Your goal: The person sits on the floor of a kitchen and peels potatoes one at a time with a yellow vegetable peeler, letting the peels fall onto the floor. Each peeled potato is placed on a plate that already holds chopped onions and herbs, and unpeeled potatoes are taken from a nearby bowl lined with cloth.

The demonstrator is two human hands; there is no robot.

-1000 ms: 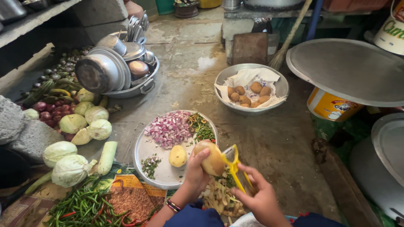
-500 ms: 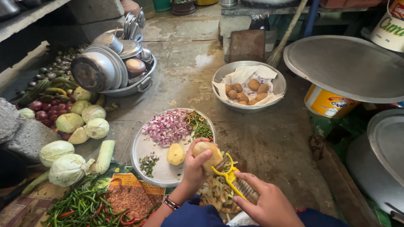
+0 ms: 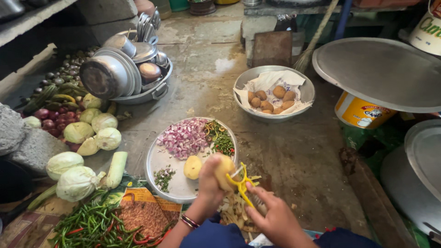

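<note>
Your left hand point(image 3: 210, 181) was wrapped around a half-peeled potato point(image 3: 225, 170), fingers curled over its top, holding it just below the middle of the frame, right over the lower right rim of the round metal plate point(image 3: 158, 158). Your right hand point(image 3: 271, 216) was pinched around the handle of a yellow peeler point(image 3: 241, 183), and the blade end sat against the potato's lower right side. So the potato lay up and to the left of the right hand, and the peeler's long axis ran from lower right up to upper left, straight at it. The left hand was the nearer one, since it had the potato outright.

Out from there: a pile of peels point(image 3: 234, 211) lay on the floor right under both hands. On the plate were one peeled potato point(image 3: 193, 166), chopped red onion point(image 3: 183, 137) and chopped green chillies point(image 3: 220, 138). Further up, a metal bowl point(image 3: 275, 112) held unpeeled potatoes on paper. Cabbages point(image 3: 69, 172) and whole green chillies point(image 3: 92, 227) were at lower left.

Compared with half a second before, the potato was turned so more peeled yellow showed, and the peeler had slid up from below it to sit tight against it. The plate and bowl hadn't budged.
</note>
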